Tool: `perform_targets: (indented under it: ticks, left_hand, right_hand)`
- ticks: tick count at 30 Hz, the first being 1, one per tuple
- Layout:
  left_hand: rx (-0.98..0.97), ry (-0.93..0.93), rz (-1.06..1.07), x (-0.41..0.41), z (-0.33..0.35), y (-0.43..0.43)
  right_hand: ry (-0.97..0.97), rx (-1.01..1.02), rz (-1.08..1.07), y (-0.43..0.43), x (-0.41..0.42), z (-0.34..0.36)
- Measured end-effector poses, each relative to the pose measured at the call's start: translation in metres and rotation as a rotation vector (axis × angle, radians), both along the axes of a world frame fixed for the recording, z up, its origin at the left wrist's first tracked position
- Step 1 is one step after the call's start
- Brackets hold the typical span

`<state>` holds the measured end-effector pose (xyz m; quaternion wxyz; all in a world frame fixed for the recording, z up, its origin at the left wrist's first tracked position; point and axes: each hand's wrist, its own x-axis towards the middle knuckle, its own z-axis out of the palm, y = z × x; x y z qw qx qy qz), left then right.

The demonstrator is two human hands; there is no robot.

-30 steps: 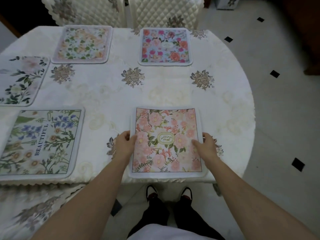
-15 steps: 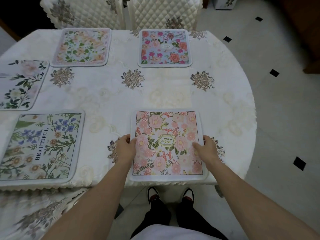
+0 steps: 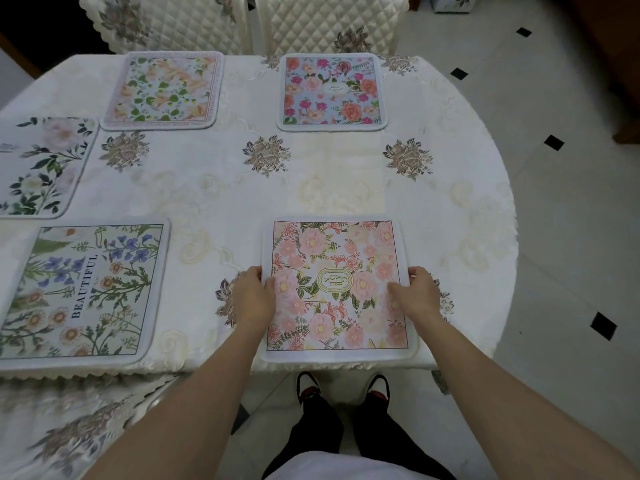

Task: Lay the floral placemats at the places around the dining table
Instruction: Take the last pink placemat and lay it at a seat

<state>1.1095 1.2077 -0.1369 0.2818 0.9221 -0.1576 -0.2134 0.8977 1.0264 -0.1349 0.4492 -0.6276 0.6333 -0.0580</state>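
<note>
A pink floral placemat point(image 3: 332, 258) lies flat at the near edge of the dining table point(image 3: 311, 181), right in front of me. My left hand point(image 3: 252, 296) grips its left edge and my right hand point(image 3: 417, 294) grips its right edge, thumbs on top. Other placemats lie around the table: a "BEAUTIFUL" placemat with blue flowers point(image 3: 83, 289) at the near left, a white-flower placemat point(image 3: 38, 164) at the far left, a green-and-peach placemat point(image 3: 166, 90) at the back, and a blue placemat with red roses point(image 3: 330, 91) at the back right.
A cream embroidered tablecloth point(image 3: 467, 209) covers the rounded table. Two quilted chairs point(image 3: 325, 22) stand at the far side, and another covered chair point(image 3: 69, 427) is at my near left. Tiled floor point(image 3: 571, 237) lies to the right. My feet point(image 3: 343, 386) stand under the table edge.
The pink placemat has slid a little farther onto the table from the near edge, with both hands still on its sides.
</note>
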Motion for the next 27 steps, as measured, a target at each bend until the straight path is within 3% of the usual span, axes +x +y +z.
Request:
perform_targets:
  ticks: [5,9,12,16,19,23,27]
  left_hand:
    - [0.133,-0.121,-0.092,0.000,-0.005,0.005]
    - [0.174,-0.340,-0.274,-0.009,-0.001,-0.003]
    - [0.126,-0.388,-0.462,-0.021,0.000,-0.018]
    - [0.095,-0.415,-0.698,-0.036,-0.012,-0.039]
    - [0.153,-0.413,-0.811,-0.046,-0.027,-0.048]
    - [0.207,-0.444,-0.831,-0.046,-0.043,-0.046]
    - [0.215,-0.475,-0.814,-0.038,-0.049,-0.035]
  right_hand:
    - [0.132,-0.101,0.067,-0.006,-0.001,0.000]
    - [0.249,-0.419,0.336,0.003,0.004,0.002]
    - [0.220,-0.598,0.551,0.016,0.017,-0.002]
    - [0.149,-0.611,0.749,0.036,0.040,-0.013]
    - [0.200,-0.592,0.871,0.043,0.051,-0.025]
    - [0.239,-0.507,0.909,0.045,0.063,-0.041]
    - [0.282,-0.626,0.929,0.042,0.049,-0.046]
